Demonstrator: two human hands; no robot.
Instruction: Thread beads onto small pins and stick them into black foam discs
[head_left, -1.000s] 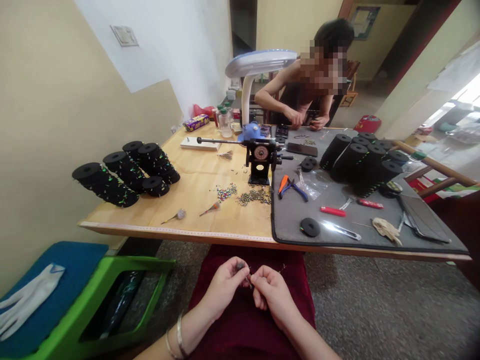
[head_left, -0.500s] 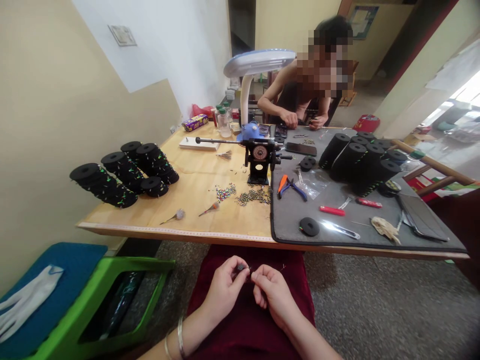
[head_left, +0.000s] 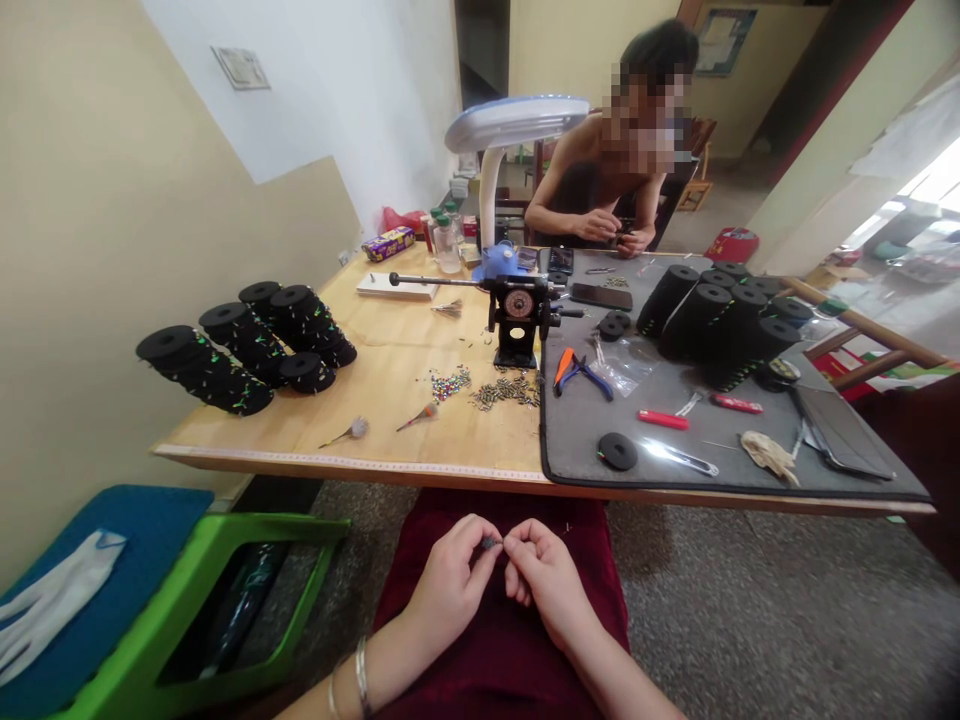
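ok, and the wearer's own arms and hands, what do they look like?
Left hand and right hand are both bare, no gloves. No sleeves show on either forearm. Two thin, shiny, silvery bangles circle the left wrist area; nothing visible on the right wrist. No cables or markings seen.

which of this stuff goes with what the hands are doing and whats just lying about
In use, or probably part of it:
- small dark piece in the left hand, right hand pinched close by
- metallic-looking bits
- coloured bits

Seemingly just lying about:
- phone
- purple box
- white glove
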